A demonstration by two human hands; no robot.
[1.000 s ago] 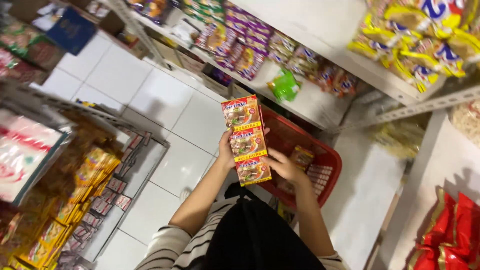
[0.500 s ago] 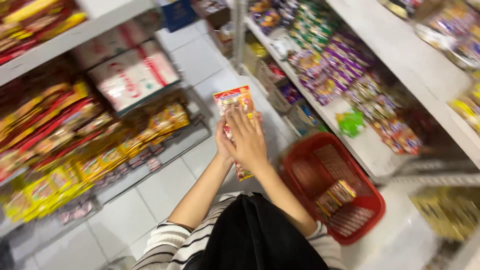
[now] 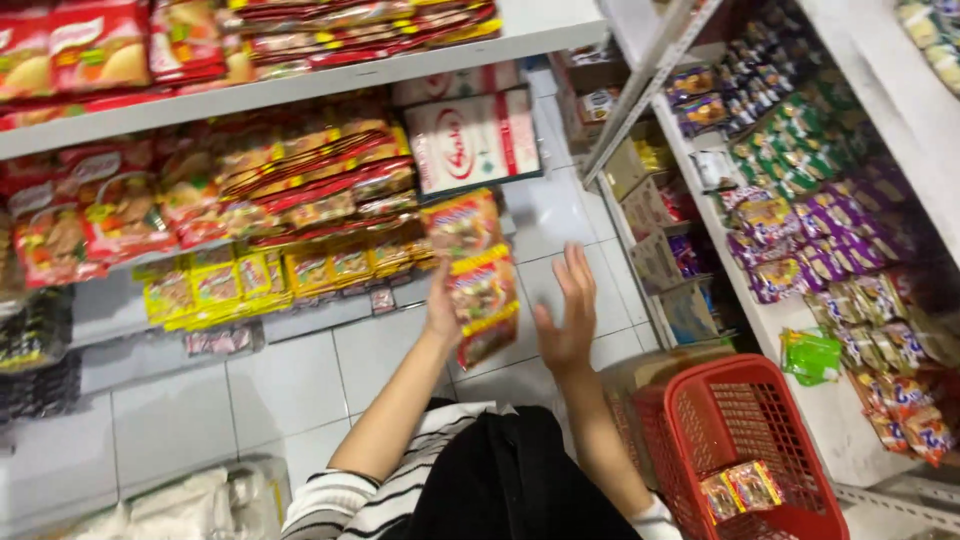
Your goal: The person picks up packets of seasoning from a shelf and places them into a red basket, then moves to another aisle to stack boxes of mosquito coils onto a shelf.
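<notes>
Left hand [image 3: 441, 312] grips snack strip [image 3: 478, 275] (right hand [image 3: 567, 318] open).

A strip of joined sachets [image 3: 478, 275], orange, yellow and red, hangs upright in the left hand [image 3: 441, 312]. Behind it a white box with red markings [image 3: 472, 140] stands on the shelf, with yellow packets [image 3: 240, 285] and red packets [image 3: 95, 45] to its left. Purple packets [image 3: 850, 225] and green packets [image 3: 800, 150] fill the right shelves; small orange packets [image 3: 740, 490] lie in the red basket [image 3: 700, 420]
</notes>
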